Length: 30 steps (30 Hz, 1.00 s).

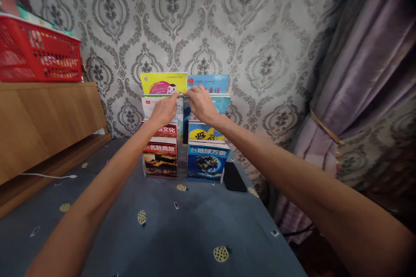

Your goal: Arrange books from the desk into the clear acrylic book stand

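A tiered book rack (182,169) holds two columns of picture books in front of the wall. My left hand (165,110) is closed at the top right corner of a white book (148,107). Beside it, my right hand (202,103) has its fingers curled over the top left corner of a blue book (223,104). Behind them stand a yellow book (162,81) and a light blue book (214,82). Lower in front are a red-titled book (160,158) and a book with a globe cover (207,162). My hands partly hide the covers.
A black phone-like slab (234,177) lies right of the rack on the blue patterned sheet (175,233). At left, a red basket (39,52) sits on a wooden cabinet (48,117), and a white cable (61,176) lies below. A purple curtain (357,95) hangs at right.
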### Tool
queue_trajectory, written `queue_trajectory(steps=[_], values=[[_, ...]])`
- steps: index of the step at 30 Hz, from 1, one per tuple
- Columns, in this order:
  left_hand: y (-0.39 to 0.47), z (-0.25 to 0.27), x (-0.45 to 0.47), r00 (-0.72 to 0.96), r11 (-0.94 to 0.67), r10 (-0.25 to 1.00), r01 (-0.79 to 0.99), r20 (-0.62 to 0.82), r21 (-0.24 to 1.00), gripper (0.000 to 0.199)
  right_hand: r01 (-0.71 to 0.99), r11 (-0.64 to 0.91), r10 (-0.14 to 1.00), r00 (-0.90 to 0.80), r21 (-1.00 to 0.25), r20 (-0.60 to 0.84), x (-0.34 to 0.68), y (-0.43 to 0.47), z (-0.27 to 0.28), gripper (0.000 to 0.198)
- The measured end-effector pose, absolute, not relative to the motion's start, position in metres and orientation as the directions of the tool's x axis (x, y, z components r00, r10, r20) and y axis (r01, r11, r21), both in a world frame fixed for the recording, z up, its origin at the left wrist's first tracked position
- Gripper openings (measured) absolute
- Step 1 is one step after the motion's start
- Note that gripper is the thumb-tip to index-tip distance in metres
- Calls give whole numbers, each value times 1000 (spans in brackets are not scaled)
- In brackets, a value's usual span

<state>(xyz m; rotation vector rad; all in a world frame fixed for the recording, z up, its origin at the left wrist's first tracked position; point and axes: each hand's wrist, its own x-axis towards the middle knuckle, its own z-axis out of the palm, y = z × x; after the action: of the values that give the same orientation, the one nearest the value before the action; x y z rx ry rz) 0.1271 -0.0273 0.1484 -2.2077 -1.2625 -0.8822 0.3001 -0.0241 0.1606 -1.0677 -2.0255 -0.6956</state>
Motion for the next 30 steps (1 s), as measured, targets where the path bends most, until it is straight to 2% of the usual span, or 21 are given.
queue_trajectory(steps=[8, 13, 16, 18, 22, 25, 30], values=[[-33, 147, 124, 345, -489, 610, 872, 714, -4, 44, 878, 448, 465, -387, 165, 796, 304, -26, 156, 32], [-35, 142, 114, 135, -376, 673, 909, 728, 179, 38, 912, 348, 449, -367, 219, 815, 290, -30, 154, 24], [-31, 139, 107, 26, -303, 671, 922, 741, 242, 35, 929, 303, 465, -338, 212, 818, 281, -29, 155, 25], [-28, 139, 104, -46, -248, 632, 934, 773, 258, 40, 941, 280, 478, -310, 192, 822, 278, -26, 156, 23], [-27, 140, 99, -193, -157, 565, 929, 802, 334, 67, 935, 299, 433, -309, 189, 847, 279, -18, 155, 19], [-26, 139, 95, -247, -163, 620, 888, 744, 431, 79, 934, 307, 415, -303, 181, 858, 281, -12, 154, 18], [-27, 136, 90, -236, -150, 712, 869, 661, 472, 74, 937, 311, 410, -284, 160, 867, 281, -10, 153, 18]])
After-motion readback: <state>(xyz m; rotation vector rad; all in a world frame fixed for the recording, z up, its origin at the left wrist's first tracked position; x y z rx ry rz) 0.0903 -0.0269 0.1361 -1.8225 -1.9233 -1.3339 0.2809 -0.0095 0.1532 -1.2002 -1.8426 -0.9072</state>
